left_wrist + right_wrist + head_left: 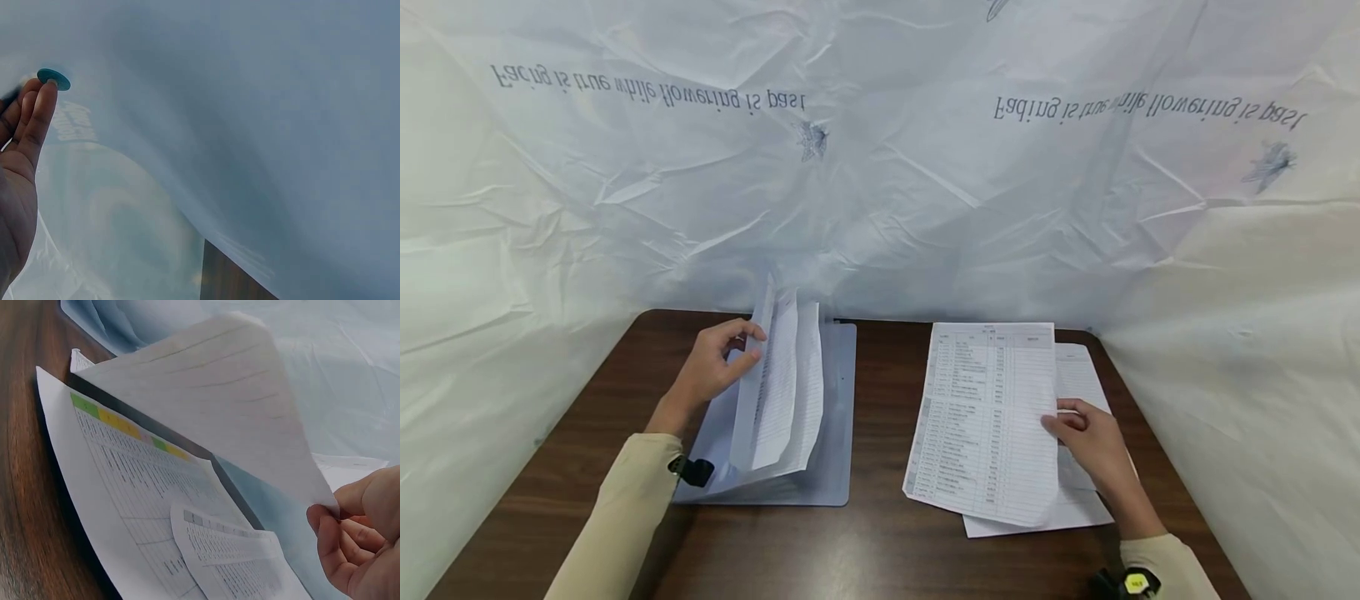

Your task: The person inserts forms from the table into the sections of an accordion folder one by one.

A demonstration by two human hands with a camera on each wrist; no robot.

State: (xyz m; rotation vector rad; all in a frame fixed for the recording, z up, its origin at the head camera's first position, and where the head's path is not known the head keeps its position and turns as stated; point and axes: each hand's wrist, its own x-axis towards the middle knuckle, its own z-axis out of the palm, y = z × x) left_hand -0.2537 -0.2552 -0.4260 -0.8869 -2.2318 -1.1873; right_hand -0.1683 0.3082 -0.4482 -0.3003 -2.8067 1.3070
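On the left lies a translucent blue document folder (847, 417) with its cover flap (747, 417) raised and several white sheets (777, 408) standing loosely inside. My left hand (718, 360) grips the flap's upper edge; in the left wrist view a teal round button (54, 79) shows at the fingertips. With thumb and fingers, my right hand (1093, 446) pinches the right edge of a printed sheet (985, 417). That sheet is lifted at an angle over other papers (1078, 517), and its underside (200, 381) faces the right wrist camera.
Under the lifted sheet, one page (144, 487) has a green and yellow header row, with a smaller printed slip (231, 556) on it. A brown wooden table (880, 467) carries everything. White plastic sheeting (880, 208) with printed lettering hangs behind and at both sides.
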